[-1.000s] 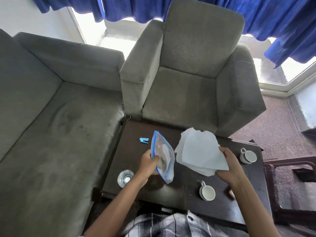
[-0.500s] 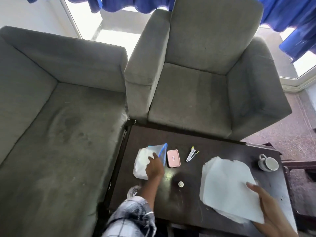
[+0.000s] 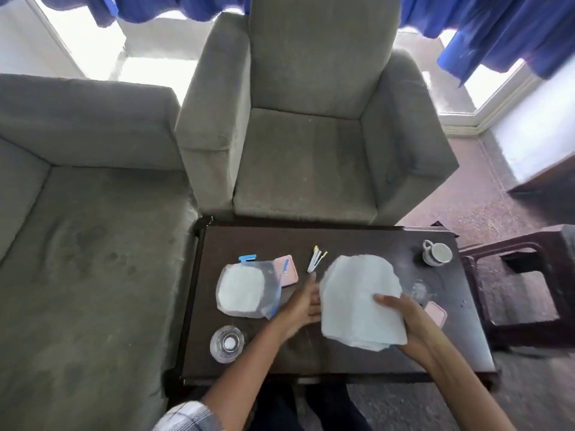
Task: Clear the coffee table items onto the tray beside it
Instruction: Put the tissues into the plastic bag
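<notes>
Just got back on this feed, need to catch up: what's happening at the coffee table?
A person works over the coffee table. The right hand grips a stack of white paper, and the left hand reaches open-fingered to its edge. A zip bag lies flat at left, overlapping a pink case. A cup, a glass and small sticks sit on the table. No tray is in view.

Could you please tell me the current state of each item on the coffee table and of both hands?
paper stack: gripped by right hand
left hand: open, fingers straight
zip bag: lying flat, not held
cup: upright
glass: upright
pink case: flat, partly covered by zip bag
</notes>
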The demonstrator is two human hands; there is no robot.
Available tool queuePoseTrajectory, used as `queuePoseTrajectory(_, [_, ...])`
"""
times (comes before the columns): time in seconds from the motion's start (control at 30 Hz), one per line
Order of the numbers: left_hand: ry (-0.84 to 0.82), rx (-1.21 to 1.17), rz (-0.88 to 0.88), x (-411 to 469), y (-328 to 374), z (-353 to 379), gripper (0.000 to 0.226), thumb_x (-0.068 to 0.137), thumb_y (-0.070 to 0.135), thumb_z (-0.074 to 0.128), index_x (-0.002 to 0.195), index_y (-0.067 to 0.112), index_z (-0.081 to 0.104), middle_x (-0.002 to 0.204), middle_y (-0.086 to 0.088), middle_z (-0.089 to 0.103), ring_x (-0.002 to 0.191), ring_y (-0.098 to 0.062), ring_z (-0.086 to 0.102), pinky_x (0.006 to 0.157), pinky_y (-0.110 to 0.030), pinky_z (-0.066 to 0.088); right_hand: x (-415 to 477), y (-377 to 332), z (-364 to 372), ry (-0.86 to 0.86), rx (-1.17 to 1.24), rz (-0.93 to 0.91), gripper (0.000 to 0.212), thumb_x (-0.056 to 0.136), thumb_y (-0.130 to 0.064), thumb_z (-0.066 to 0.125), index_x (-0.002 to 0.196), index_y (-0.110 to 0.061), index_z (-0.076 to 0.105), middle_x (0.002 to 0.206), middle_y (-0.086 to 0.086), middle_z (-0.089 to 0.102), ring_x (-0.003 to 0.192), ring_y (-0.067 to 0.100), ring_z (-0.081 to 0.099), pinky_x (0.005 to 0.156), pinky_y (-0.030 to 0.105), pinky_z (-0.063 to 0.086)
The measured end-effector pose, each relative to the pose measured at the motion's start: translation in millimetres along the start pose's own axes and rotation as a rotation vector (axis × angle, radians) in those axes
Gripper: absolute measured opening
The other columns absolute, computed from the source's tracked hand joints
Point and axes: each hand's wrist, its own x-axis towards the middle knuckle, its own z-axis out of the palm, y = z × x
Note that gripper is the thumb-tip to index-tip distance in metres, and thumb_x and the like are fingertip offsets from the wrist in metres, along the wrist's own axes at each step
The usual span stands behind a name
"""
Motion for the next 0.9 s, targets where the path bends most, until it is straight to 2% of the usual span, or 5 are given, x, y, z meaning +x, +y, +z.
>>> queuePoseTrajectory(0.13, [-0.138, -0.216, 0.010, -33.2, 11.6, 33.3, 0.059, 0.091, 0.062, 0.026, 0.093, 0.030, 0.075, 0.104, 0.004, 0.073, 0.094, -0.011, 0.068, 0.084, -0.028, 0.053, -5.1, -6.2, -7.4, -0.018, -0.003, -0.040, 0.048, 0.071, -0.002, 0.065, 0.118, -0.007, 0.058, 0.108, 0.015, 0.069, 0.093, 0.031, 0.068, 0.069, 0.040, 0.057])
queuePoseTrajectory(0.27, [-0.160, -0.226, 0.070, -45.1, 19.5, 42.4, 0.049, 0.091, 0.058, 0.036, 0.115, 0.028, 0.065, 0.116, 0.002, 0.068, 0.109, -0.016, 0.062, 0.096, -0.035, 0.045, -12.6, -11.5, -21.2, 0.001, -0.020, -0.089, 0.059, 0.064, 0.002, 0.065, 0.122, -0.008, 0.057, 0.120, 0.017, 0.064, 0.108, 0.036, 0.060, 0.081, 0.042, 0.054])
queuePoseTrajectory(0.4, [-0.042, -0.045, 0.201, -53.8, 11.5, 57.2, 0.030, 0.091, 0.016, 0.056, 0.120, 0.010, 0.058, 0.107, -0.006, 0.069, 0.093, -0.018, 0.066, 0.087, -0.034, 0.051, -19.3, -15.8, -36.2, -0.019, -0.021, -0.152, 0.052, 0.070, 0.016, 0.047, 0.110, -0.012, 0.063, 0.105, 0.012, 0.068, 0.093, 0.030, 0.064, 0.070, 0.037, 0.055])
queuePoseTrajectory(0.57, [0.039, -0.028, 0.293, -61.8, -1.3, 72.1, 0.023, 0.090, 0.007, 0.055, 0.111, 0.016, 0.059, 0.105, -0.004, 0.069, 0.096, -0.019, 0.064, 0.087, -0.035, 0.052, -29.5, -18.9, -47.6, 0.046, -0.084, -0.211, 0.022, 0.085, 0.001, 0.052, 0.098, -0.008, 0.067, 0.089, 0.011, 0.071, 0.077, 0.025, 0.066, 0.066, 0.033, 0.054])
queuePoseTrajectory(0.9, [0.026, -0.032, 0.287, -79.7, -3.4, 85.6, 0.023, 0.091, 0.002, 0.052, 0.106, 0.017, 0.059, 0.107, -0.007, 0.067, 0.099, -0.025, 0.062, 0.096, -0.044, 0.047, -32.1, -28.8, -74.9, 0.074, 0.073, -0.337, 0.041, 0.069, 0.024, 0.045, 0.086, -0.009, 0.063, 0.067, 0.000, 0.069, 0.061, 0.017, 0.057, 0.051, 0.022, 0.045])
